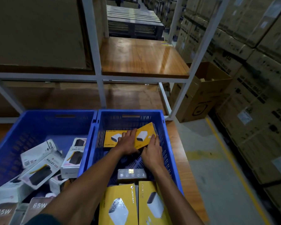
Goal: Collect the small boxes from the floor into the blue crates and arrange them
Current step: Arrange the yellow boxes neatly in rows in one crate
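Two blue crates stand side by side; the right crate (152,114) holds yellow boxes, the left crate (39,116) holds several white and grey boxes. Both hands are inside the right crate at its far end. My right hand (152,153) and my left hand (128,142) together hold a tilted yellow box (144,135) by its lower edge. My left hand also rests on a flat yellow box (111,138) lying on the crate floor. Two more yellow boxes (118,207) lie at the near end, with a grey box (131,174) just beyond them.
A white metal rack (97,46) with wooden shelves (141,59) rises right behind the crates. Stacked cardboard cartons (250,78) line the right side, one open carton (206,91) by the rack. A grey floor aisle with a yellow line (225,151) runs on the right.
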`<state>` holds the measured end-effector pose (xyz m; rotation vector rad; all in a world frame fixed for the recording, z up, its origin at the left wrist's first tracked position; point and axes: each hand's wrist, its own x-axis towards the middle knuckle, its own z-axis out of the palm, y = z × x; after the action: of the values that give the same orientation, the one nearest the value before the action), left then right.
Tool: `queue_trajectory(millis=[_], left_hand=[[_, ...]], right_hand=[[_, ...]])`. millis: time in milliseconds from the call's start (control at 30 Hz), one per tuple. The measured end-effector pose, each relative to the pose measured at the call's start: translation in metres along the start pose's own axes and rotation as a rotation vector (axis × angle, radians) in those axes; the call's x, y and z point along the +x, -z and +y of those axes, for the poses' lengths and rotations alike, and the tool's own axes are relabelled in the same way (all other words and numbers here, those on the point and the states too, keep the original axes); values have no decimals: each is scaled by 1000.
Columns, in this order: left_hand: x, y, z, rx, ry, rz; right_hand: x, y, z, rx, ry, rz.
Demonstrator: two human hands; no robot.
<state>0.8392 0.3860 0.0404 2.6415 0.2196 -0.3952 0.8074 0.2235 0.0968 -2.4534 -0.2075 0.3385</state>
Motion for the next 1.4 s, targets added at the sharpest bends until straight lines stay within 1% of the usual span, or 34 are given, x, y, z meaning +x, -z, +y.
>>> queue_trajectory(millis=[200,333,533,700,867,933,1000,1067,1100,1267,1333,1400], left_hand=[[6,-9,-2,138,23,8],[3,-13,-3,174,6,9],[-10,-15,-9,160,-81,54],[-17,-7,-15,147,-113,6],[-22,-5,-18,130,-121,4],[-24,-4,-16,143,-132,-1],[-26,-5,-15,163,-150,3],[-28,-3,-14,185,-164,9],[-29,-3,-14,201,-170,11],[-33,-2,-13,304,-187,9],[-34,-1,-13,348,-195,1],[-34,1,-13,389,-190,-23]], right_hand=[[15,-5,7,-206,-120,-257],[33,-18,12,-285,-133,-308],[58,-32,19,-395,-101,-403],[69,-38,37,-386,-139,-524],[71,-36,35,-399,-126,-489],[71,-30,32,-396,-101,-385],[63,-26,30,-423,-57,-232],[55,-25,28,-449,-29,-185],[51,-27,28,-457,-34,-202],[46,-41,40,-449,-116,-400],[44,-45,40,-443,-108,-404],[44,-46,38,-439,-78,-363]])
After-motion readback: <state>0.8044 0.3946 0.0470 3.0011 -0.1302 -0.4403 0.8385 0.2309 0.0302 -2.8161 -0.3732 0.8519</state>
